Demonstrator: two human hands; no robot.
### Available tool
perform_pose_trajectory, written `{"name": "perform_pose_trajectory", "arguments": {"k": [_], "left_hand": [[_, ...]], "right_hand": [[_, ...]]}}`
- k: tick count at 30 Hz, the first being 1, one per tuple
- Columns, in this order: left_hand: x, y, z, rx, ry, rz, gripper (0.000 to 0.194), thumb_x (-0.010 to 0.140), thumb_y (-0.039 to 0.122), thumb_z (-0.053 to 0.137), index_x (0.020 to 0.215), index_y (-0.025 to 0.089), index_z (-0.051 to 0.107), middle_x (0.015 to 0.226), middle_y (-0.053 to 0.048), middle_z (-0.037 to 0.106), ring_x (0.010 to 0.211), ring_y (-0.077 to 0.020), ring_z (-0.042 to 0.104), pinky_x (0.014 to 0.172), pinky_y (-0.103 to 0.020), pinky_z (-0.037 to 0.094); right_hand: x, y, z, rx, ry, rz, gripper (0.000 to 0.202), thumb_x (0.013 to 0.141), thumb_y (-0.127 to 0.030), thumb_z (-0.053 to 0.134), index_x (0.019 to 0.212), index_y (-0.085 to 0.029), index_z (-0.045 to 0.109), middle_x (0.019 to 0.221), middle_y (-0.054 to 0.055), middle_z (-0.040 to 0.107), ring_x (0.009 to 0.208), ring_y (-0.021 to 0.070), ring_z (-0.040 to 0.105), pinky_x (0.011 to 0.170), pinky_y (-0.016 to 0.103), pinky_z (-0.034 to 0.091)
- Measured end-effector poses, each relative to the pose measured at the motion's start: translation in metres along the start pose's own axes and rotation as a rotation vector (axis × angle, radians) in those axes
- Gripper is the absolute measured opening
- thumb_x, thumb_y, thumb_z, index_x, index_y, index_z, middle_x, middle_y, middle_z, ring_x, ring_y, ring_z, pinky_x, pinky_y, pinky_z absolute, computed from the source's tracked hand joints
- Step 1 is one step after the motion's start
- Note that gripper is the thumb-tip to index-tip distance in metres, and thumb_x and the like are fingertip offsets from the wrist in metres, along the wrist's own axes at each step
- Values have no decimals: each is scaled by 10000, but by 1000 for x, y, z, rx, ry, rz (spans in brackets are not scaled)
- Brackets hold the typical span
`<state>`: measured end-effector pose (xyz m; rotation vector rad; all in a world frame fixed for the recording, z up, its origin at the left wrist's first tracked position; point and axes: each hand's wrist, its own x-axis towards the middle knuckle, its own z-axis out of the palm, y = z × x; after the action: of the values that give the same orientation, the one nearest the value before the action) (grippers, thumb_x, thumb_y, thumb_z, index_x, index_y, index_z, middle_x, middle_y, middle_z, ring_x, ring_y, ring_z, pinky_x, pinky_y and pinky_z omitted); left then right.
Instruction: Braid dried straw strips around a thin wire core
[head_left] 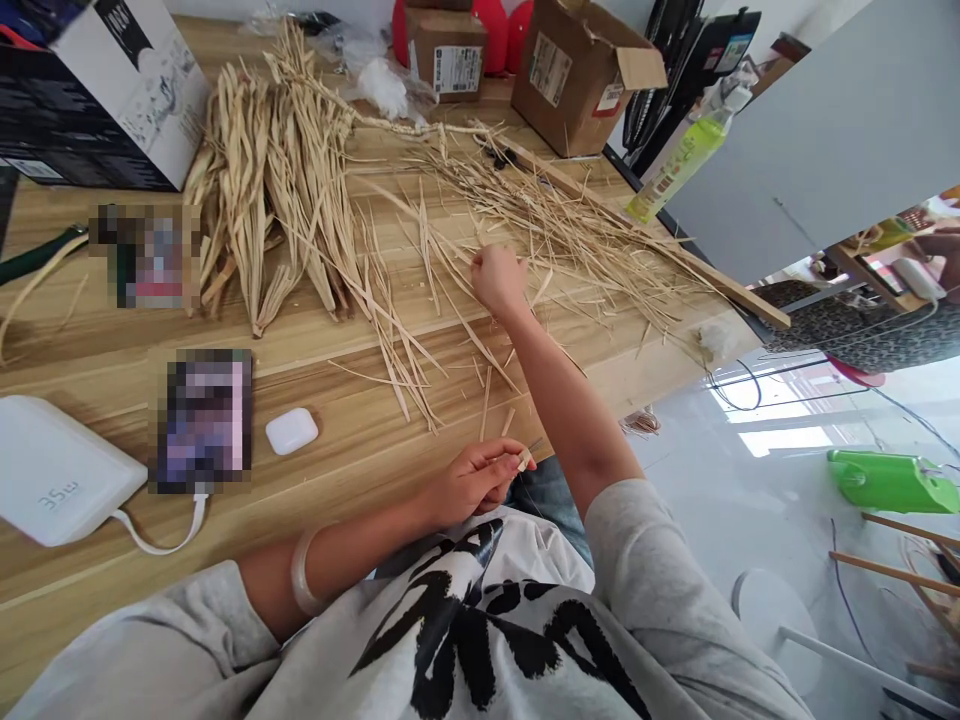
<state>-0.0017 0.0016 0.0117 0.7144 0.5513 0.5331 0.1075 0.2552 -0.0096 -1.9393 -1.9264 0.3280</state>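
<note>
The only view is worn on the person's head, facing forward and steeply down. The shirt [525, 655] is nearest, across the bottom of the frame; the left hand [480, 480] shows at the table's [337, 480] near edge, the right hand [499, 280] farther out. The wide view reaches past the table's middle to the cardboard boxes [555, 85] near its far edge, and past its right edge down to the floor [697, 520].

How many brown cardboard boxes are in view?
2. The smaller brown cardboard box is at the back, in front of a red object; the larger brown cardboard box, flap open, is to its right. More may be hidden.
</note>
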Motion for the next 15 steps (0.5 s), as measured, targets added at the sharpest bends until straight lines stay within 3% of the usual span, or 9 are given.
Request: {"name": "perform_pose_trajectory", "arguments": {"k": [3,6,8,11,15], "left_hand": [[0,0,0,-4,7,1,563,736,698,699,876,175,545,481,144,217,408,-46,132,381,-196,101],[-1,1,-1,18,29,3,571,738,706,692,884,175,542,483,143,201,414,-47,127,390,-197,95],[-1,0,-2,33,73,30,563,753,701,682,901,176,543,477,140,215,412,-48,129,391,-197,99],[0,-4,-1,39,164,111,558,767,690,677,933,172,552,464,140,233,399,-48,133,384,-193,106],[1,-13,0,70,235,169,545,791,672,671,968,165,576,471,134,247,396,-48,149,381,-188,107]], "right_hand": [[-6,0,-15,323,35,10,147,873,-176,604,781,-158,718,764,52,686,891,209,616,949,435,444],[-20,-1,-31,747,31,-66,155,820,-207,711,671,-162,698,590,-30,577,638,103,525,729,290,482],[-37,0,-41,999,17,-73,135,795,-249,752,694,-169,716,581,-50,573,547,61,464,586,229,437],[-74,5,-52,1290,-13,50,175,782,-366,769,816,-197,738,585,-62,609,457,34,413,424,184,332],[-137,19,-60,1518,-74,173,280,684,-363,846,887,-224,714,725,-44,718,522,36,560,408,142,389]]}}
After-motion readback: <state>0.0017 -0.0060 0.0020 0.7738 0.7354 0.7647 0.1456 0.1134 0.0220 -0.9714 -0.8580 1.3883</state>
